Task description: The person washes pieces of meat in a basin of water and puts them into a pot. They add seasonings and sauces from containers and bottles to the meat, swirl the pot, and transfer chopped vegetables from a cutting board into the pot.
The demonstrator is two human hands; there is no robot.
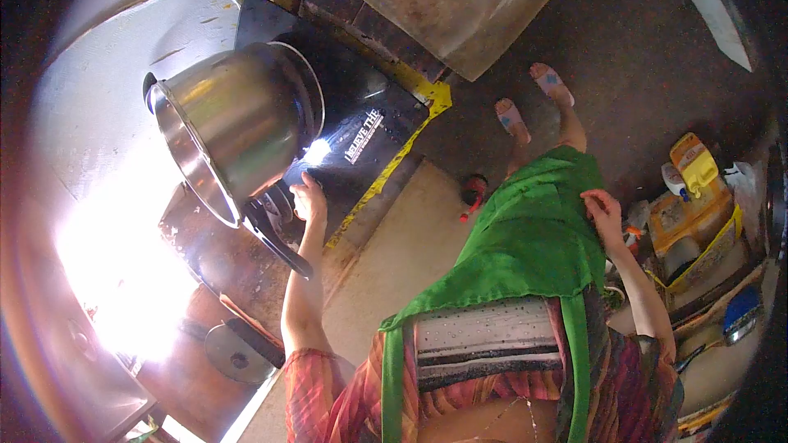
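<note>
A large metal pot (234, 115) with a long black handle (277, 239) stands on a black glossy surface with white lettering (382, 119). Its open rim is toward the left; its inside is mostly hidden. Beside the pot and above its handle, my left hand (309, 198) reaches to the edge of the black surface, fingers partly bent and apart, with no held object visible. My right hand (605, 213) rests against the side of the green apron (533, 230), fingers slightly bent and spread.
Strong glare covers the counter at left. Below the pot lie a round grey disc (238, 353) and a brown board. Yellow-edged stone borders the black surface. On the right are a crate of items, a yellow container (694, 164) and a blue object (743, 312). Two slippered feet show on the floor.
</note>
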